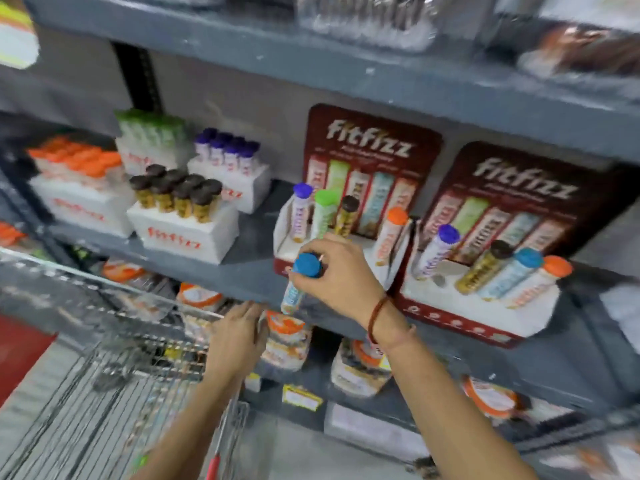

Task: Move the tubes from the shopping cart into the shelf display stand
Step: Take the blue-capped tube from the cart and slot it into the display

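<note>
My right hand (pixel 341 273) grips a tube with a blue cap (pixel 300 281) just in front of the left display stand (pixel 346 247) on the grey shelf. That stand holds tubes with purple (pixel 301 211), green (pixel 323 214), brown (pixel 346 214) and orange (pixel 391 233) caps. A second display stand (pixel 481 306) to its right holds several tubes. My left hand (pixel 239 332) rests on the far rim of the wire shopping cart (pixel 114 358), fingers curled over the rim. The cart's contents are blurred.
White boxes of capped tubes (pixel 183 216) stand on the same shelf at left. The grey shelf edge (pixel 242 271) runs under both stands. Jars and packets (pixel 287 344) fill the lower shelf. An upper shelf (pixel 311 67) overhangs the stands.
</note>
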{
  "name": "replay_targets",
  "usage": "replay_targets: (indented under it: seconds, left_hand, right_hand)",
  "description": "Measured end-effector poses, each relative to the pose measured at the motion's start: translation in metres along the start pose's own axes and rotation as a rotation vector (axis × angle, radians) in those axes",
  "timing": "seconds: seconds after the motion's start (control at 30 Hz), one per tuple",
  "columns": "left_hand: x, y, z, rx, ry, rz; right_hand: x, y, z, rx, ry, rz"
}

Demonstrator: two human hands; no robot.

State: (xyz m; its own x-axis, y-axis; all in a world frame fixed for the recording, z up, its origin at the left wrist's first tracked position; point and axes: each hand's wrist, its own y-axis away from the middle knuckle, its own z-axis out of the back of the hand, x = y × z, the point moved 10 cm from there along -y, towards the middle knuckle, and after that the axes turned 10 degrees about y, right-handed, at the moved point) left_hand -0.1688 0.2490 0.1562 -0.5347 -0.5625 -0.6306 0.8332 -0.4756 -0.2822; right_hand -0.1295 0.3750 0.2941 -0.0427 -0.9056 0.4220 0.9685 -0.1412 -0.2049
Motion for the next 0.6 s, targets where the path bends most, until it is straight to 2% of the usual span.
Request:
replay_targets:
  seconds: [0.2,0.37,0.6]
  left_hand:
    - [-0.073,-0.029,-0.057,0.108,0.035,-0.216]
    - [-0.086,-0.031,-0.084,0.155,0.016,-0.301]
    - [-0.075,-0.029,-0.093,0.158,0.012,-0.328]
  right_hand:
    - [-0.052,0.011,0.073,-0.100,0.142,-0.122]
    - [-0.077,0.013,0.094,-0.021,0.185,-0.112]
    - [-0.086,0.002,0.108,0.102,0.160,-0.092]
